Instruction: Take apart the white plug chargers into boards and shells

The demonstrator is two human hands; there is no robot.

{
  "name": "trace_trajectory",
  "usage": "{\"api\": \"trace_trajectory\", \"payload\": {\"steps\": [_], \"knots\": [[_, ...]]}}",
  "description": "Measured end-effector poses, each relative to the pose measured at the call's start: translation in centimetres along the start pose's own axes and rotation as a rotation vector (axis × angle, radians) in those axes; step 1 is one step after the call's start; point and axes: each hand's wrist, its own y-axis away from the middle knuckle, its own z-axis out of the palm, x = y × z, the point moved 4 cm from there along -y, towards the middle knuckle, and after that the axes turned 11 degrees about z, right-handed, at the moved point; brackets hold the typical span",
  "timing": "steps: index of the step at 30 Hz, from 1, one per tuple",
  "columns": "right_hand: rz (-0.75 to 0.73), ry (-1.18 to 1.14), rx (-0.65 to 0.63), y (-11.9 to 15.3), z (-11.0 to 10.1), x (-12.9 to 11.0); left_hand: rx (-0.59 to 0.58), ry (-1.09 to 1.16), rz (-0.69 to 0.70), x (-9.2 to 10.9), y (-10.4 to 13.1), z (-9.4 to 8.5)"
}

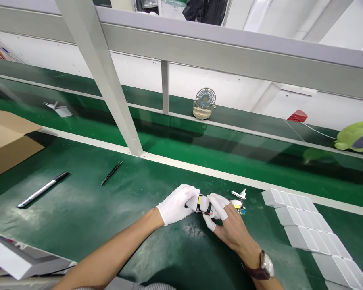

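In a white glove, my left hand (pixel 179 204) is closed around one end of a small grey-white electronic device (pixel 194 202) with a yellow patch and black parts. My right hand (pixel 230 223), with white covers on its fingers, pinches the other end, where thin red and dark wires show. Its fingertips partly hide what lies between them. Just beyond that hand, on the green mat, are a small white T-shaped part (pixel 239 194) and some little parts with a yellow patch and a blue-green circuit board (pixel 243 211).
White plastic bins (pixel 308 233) stand in rows at the right. Tweezers (pixel 111 173) and a marker pen (pixel 44 189) lie left on the green bench. A cardboard box (pixel 9 139) is at far left. Behind rise a metal post (pixel 99 76) and a small fan (pixel 204 102).
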Motion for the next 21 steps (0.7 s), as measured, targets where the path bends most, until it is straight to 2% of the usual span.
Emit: {"api": "trace_trajectory", "payload": {"steps": [11, 21], "knots": [[-0.022, 0.009, 0.033, -0.46, -0.28, -0.24, 0.006, -0.003, 0.004, -0.21, -0.43, -0.12], [-0.025, -0.001, 0.005, -0.64, 0.0, -0.42, 0.024, -0.012, 0.0, -0.6, -0.42, 0.3]]}}
